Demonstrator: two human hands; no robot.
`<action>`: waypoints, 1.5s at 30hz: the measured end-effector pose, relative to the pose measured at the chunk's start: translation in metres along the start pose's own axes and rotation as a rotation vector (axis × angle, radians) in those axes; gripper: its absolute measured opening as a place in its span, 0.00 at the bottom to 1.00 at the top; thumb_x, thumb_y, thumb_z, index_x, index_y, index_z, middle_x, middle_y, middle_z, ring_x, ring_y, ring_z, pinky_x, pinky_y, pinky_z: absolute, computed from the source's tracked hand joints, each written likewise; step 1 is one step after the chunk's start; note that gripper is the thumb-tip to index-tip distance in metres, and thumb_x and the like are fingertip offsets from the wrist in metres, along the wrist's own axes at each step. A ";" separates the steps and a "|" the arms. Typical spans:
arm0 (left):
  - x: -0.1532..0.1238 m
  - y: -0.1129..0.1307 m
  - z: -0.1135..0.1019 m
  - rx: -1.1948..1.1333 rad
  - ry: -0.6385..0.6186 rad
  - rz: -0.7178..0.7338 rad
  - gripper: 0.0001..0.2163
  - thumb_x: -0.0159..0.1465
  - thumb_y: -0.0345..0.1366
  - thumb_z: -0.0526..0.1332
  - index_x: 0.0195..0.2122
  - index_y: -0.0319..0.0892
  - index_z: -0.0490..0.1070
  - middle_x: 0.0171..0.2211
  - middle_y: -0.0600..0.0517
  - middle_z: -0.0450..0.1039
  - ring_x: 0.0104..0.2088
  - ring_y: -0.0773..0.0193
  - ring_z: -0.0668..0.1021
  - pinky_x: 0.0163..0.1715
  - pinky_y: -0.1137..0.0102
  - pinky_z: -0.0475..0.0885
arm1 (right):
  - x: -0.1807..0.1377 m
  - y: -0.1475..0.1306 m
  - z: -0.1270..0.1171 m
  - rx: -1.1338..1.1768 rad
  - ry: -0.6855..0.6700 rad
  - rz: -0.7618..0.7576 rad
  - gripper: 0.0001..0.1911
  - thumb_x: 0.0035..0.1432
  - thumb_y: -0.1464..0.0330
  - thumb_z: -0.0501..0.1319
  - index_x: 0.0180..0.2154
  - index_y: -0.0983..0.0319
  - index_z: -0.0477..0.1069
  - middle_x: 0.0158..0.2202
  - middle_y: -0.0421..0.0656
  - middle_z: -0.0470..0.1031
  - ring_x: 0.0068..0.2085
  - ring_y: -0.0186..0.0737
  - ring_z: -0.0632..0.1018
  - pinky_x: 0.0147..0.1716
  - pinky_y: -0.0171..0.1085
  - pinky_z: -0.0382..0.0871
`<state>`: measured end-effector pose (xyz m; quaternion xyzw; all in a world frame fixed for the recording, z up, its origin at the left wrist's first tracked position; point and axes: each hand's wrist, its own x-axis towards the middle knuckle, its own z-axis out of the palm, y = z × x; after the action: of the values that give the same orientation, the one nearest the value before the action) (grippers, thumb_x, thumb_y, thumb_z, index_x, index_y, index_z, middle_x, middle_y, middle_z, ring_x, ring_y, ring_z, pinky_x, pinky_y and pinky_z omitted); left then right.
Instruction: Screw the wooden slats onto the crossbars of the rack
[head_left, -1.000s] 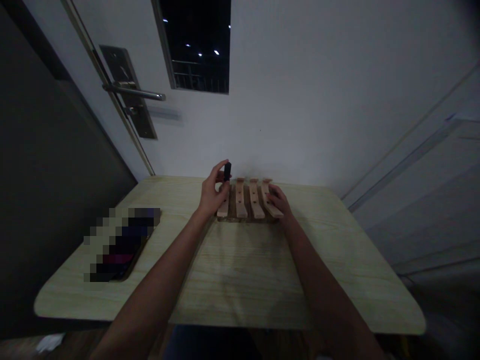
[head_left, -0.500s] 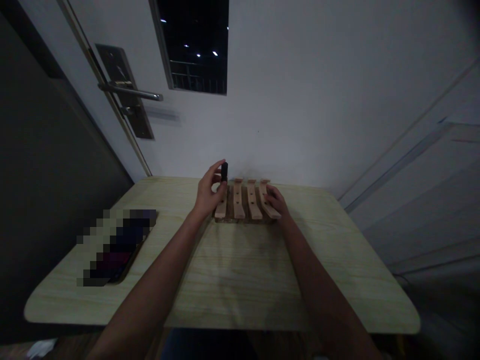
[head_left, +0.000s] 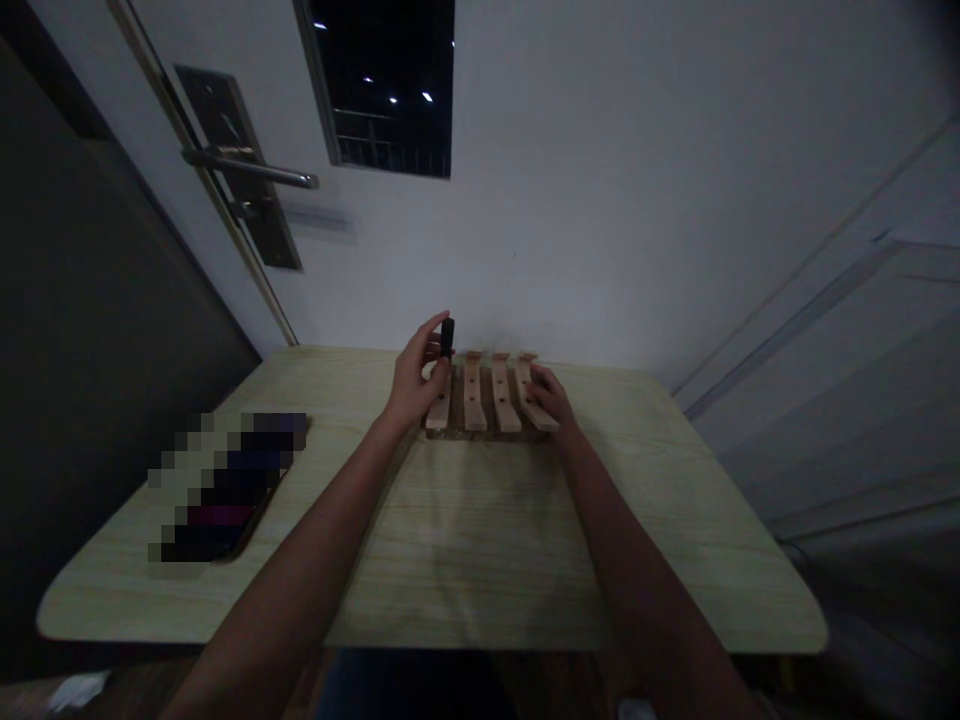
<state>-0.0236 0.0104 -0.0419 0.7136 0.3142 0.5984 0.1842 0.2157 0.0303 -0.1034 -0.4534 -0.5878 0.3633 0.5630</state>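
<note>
A dark wooden board (head_left: 487, 436) lies near the table's far edge, carrying several pale wooden hooks (head_left: 473, 400) with round holes in them. My left hand (head_left: 414, 385) is closed around a short black-handled tool (head_left: 448, 336), which stands upright over the leftmost hook. Its lower end is hidden by my fingers, so its exact kind does not show. At the other end, my right hand (head_left: 551, 398) is closed on the rightmost hook (head_left: 540, 414) and the board's right side. The fingers there are partly hidden.
Everything lies on a pale wood-grain table (head_left: 465, 550) pushed up to a white door (head_left: 600, 200). A blurred-out phone-like dark object (head_left: 259, 515) rests at the left. Above it, a metal door handle (head_left: 262, 172) juts out beside a dark window (head_left: 394, 90).
The view has shifted slightly, so everything sits a little higher and further left. Both hands keep the same hold, and the black-handled tool stays upright over the leftmost hook.
</note>
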 end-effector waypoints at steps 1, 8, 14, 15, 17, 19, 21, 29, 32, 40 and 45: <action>0.000 0.000 0.000 0.000 -0.007 -0.004 0.28 0.57 0.26 0.55 0.59 0.47 0.56 0.42 0.49 0.67 0.37 0.68 0.74 0.39 0.70 0.73 | 0.000 0.000 0.000 -0.002 0.000 0.003 0.17 0.46 0.59 0.61 0.39 0.57 0.69 0.41 0.44 0.74 0.45 0.45 0.72 0.47 0.46 0.66; 0.000 0.003 -0.003 0.022 -0.035 -0.023 0.26 0.59 0.29 0.57 0.59 0.48 0.56 0.39 0.51 0.69 0.38 0.66 0.73 0.41 0.67 0.72 | 0.001 -0.004 0.000 -0.018 0.001 0.027 0.18 0.45 0.59 0.61 0.39 0.58 0.70 0.41 0.44 0.75 0.47 0.46 0.71 0.48 0.47 0.65; 0.004 0.008 -0.008 0.174 -0.085 -0.028 0.30 0.56 0.33 0.62 0.59 0.49 0.54 0.40 0.50 0.69 0.39 0.63 0.72 0.36 0.69 0.69 | 0.000 -0.005 0.000 -0.017 -0.006 0.019 0.16 0.47 0.60 0.60 0.39 0.57 0.70 0.42 0.44 0.75 0.47 0.45 0.72 0.49 0.47 0.65; 0.005 0.008 -0.009 0.204 -0.095 -0.008 0.32 0.54 0.33 0.63 0.60 0.49 0.53 0.41 0.50 0.69 0.39 0.63 0.72 0.36 0.69 0.68 | 0.000 -0.004 0.000 -0.018 -0.005 0.016 0.16 0.47 0.60 0.60 0.39 0.57 0.70 0.42 0.44 0.75 0.47 0.45 0.72 0.49 0.48 0.65; 0.005 0.006 -0.010 0.247 -0.111 0.042 0.35 0.52 0.32 0.64 0.60 0.48 0.51 0.45 0.49 0.68 0.40 0.63 0.71 0.37 0.68 0.68 | 0.001 -0.004 0.000 -0.020 -0.002 0.011 0.16 0.47 0.60 0.61 0.39 0.57 0.70 0.42 0.44 0.75 0.46 0.45 0.72 0.49 0.48 0.65; 0.005 0.003 -0.011 0.282 -0.105 0.079 0.36 0.51 0.32 0.64 0.60 0.48 0.51 0.47 0.48 0.66 0.41 0.61 0.70 0.40 0.65 0.68 | 0.001 -0.005 0.000 -0.020 -0.001 0.009 0.16 0.46 0.59 0.61 0.39 0.57 0.70 0.42 0.44 0.75 0.46 0.45 0.72 0.50 0.48 0.65; 0.004 0.000 -0.012 0.295 -0.085 0.096 0.33 0.53 0.32 0.63 0.60 0.47 0.52 0.50 0.46 0.65 0.45 0.58 0.69 0.42 0.63 0.68 | 0.000 -0.005 0.000 -0.020 0.001 0.010 0.17 0.46 0.59 0.61 0.39 0.57 0.70 0.42 0.44 0.74 0.47 0.46 0.72 0.50 0.49 0.64; 0.002 -0.005 -0.009 0.020 -0.129 -0.058 0.29 0.60 0.30 0.56 0.61 0.51 0.48 0.45 0.46 0.67 0.46 0.61 0.72 0.37 0.68 0.74 | -0.003 -0.009 0.001 -0.026 0.030 0.044 0.17 0.45 0.59 0.61 0.39 0.57 0.70 0.42 0.44 0.75 0.48 0.47 0.72 0.50 0.49 0.65; 0.001 -0.004 -0.009 0.001 -0.114 -0.077 0.29 0.60 0.29 0.56 0.61 0.50 0.48 0.43 0.46 0.68 0.44 0.62 0.74 0.36 0.69 0.75 | -0.003 -0.009 0.001 -0.021 0.035 0.044 0.17 0.44 0.59 0.61 0.38 0.58 0.70 0.42 0.44 0.75 0.47 0.47 0.72 0.50 0.49 0.65; 0.000 -0.010 -0.010 -0.049 -0.097 -0.088 0.30 0.60 0.29 0.57 0.61 0.50 0.47 0.40 0.48 0.69 0.41 0.64 0.74 0.38 0.69 0.75 | 0.000 -0.005 0.001 0.000 0.018 0.017 0.19 0.43 0.58 0.61 0.38 0.57 0.70 0.41 0.43 0.75 0.46 0.46 0.72 0.48 0.47 0.64; 0.000 -0.012 -0.009 -0.077 -0.102 -0.075 0.30 0.60 0.28 0.57 0.61 0.51 0.47 0.40 0.49 0.69 0.41 0.64 0.75 0.38 0.68 0.75 | 0.000 -0.002 0.000 -0.027 0.014 0.008 0.18 0.43 0.57 0.61 0.38 0.56 0.70 0.42 0.43 0.75 0.46 0.46 0.71 0.49 0.48 0.64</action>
<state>-0.0353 0.0177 -0.0474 0.7234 0.3076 0.5656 0.2495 0.2157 0.0298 -0.1012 -0.4659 -0.5870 0.3545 0.5592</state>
